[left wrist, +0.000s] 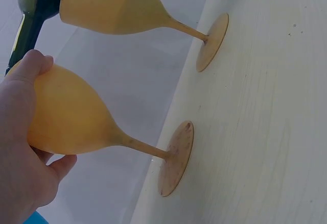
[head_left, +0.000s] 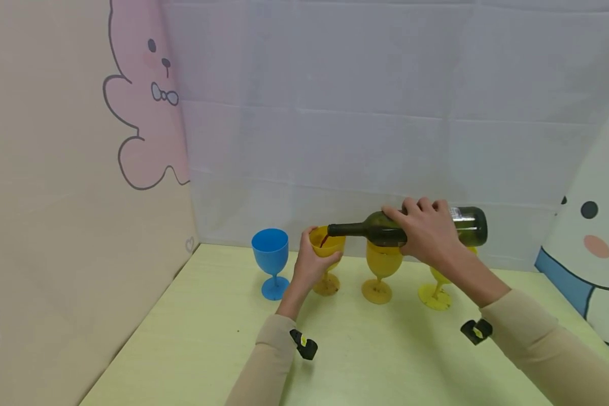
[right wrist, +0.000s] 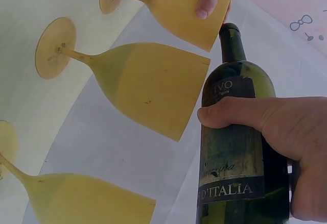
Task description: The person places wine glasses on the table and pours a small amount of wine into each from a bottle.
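My left hand (head_left: 310, 264) holds the bowl of an orange-yellow goblet (left wrist: 71, 112), thumb on one side and fingers on the other. Its foot is down on the table (head_left: 223, 338). In my right hand (head_left: 428, 231) is a dark green wine bottle (right wrist: 230, 157), gripped round its labelled body and tipped nearly level. The bottle's mouth is over the goblet's rim, and a thin dark red stream runs into the bowl. How full the goblet is cannot be made out.
A blue goblet (head_left: 270, 254) stands left of my left hand. To the right, a second orange-yellow goblet (head_left: 380, 265) stands under the bottle, and a brighter yellow one (head_left: 436, 296) is partly hidden by my right forearm. A white sheet (head_left: 325, 141) hangs behind the table.
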Tool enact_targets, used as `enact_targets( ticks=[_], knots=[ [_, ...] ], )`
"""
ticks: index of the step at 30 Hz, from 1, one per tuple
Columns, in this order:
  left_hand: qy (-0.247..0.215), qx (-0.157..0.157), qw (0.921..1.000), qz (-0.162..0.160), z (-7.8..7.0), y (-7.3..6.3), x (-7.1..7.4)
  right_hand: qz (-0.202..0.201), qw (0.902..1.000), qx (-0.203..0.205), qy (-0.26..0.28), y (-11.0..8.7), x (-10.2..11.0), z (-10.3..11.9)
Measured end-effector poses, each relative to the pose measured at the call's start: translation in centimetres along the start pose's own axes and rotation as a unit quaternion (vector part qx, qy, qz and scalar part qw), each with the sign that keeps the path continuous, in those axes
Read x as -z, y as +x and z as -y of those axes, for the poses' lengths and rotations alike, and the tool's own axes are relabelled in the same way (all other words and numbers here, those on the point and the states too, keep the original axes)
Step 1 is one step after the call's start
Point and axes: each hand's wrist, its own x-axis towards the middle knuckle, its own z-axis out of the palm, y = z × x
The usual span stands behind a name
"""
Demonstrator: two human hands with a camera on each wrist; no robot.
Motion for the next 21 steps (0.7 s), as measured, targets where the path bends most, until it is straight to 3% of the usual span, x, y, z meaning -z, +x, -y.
enact_targets(
  ticks=[21],
  knots=[
    [0.007, -0.002, 1.0, 0.001, 0.06, -0.07, 0.01, 0.001, 1.0, 0.001, -0.002, -0.39, -0.58, -0.26]
  ],
)
